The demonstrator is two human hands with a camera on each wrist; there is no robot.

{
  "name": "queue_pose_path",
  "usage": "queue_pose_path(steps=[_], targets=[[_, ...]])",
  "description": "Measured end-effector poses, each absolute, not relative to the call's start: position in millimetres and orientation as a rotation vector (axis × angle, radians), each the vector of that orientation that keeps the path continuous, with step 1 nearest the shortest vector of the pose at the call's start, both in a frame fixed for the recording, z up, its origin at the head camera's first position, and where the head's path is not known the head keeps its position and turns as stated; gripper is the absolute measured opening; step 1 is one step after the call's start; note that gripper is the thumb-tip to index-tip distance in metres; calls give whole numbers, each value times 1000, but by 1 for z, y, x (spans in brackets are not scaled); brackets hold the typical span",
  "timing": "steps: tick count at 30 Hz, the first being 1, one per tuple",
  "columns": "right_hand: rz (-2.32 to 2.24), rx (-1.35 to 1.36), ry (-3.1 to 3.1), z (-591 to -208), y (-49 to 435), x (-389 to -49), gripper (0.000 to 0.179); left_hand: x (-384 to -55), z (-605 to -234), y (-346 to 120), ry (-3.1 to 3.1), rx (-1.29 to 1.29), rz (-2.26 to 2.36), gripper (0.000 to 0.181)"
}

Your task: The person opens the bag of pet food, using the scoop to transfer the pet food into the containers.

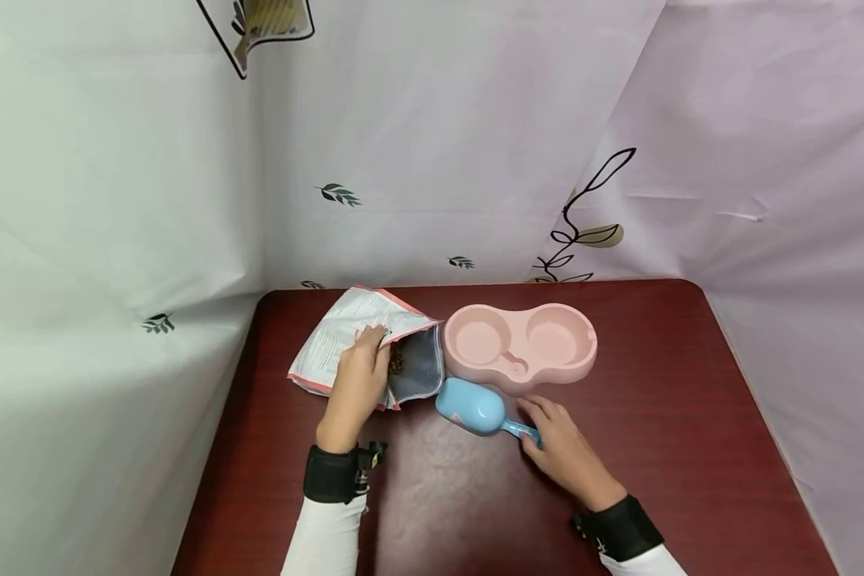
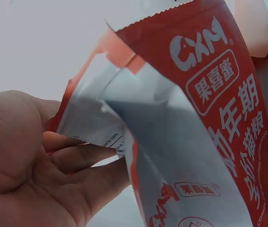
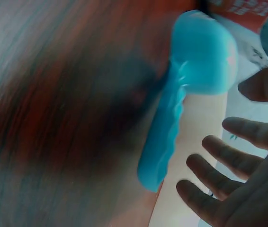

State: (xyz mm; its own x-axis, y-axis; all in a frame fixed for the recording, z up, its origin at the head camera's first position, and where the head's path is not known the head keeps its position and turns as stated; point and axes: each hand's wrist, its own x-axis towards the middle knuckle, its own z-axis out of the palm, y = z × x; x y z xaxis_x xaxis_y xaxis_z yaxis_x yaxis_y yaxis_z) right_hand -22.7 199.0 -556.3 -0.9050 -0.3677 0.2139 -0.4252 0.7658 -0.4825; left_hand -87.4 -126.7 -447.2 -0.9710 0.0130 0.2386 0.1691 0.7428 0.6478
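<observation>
At the left of the table, a red and white cat food bag (image 1: 338, 328) lies with its mouth open, brown kibble (image 1: 396, 358) showing inside. My left hand (image 1: 360, 376) holds the bag's upper flap at the mouth; in the left wrist view, the flap's edge passes between its thumb and fingers (image 2: 101, 182). A light blue scoop (image 1: 471, 406) lies on the table by the bag, its handle pointing right. Right beside that handle is my right hand (image 1: 565, 452), its fingers (image 3: 236, 158) spread and apart from the scoop in the right wrist view.
Behind the scoop sits a pink double bowl (image 1: 516, 376), close to the bag's right side. The dark red table (image 1: 677, 384) extends to the right and toward me. Pale cloth (image 1: 432, 160) with leaf prints hangs along the table's back and sides.
</observation>
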Motion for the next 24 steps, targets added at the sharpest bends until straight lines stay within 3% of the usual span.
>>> queue_pose_path(steps=[7,16,24], targets=[[554,706,-2821,-571,196,-21,62,-83,-453,-123,-2734,-192,-998,34],[472,728,-2798,-578,192,-15,55,-79,-453,-120,-2758,-204,-969,35],[557,736,-2762,-579,189,-17,38,-77,-455,-119,-2758,-195,-947,34]])
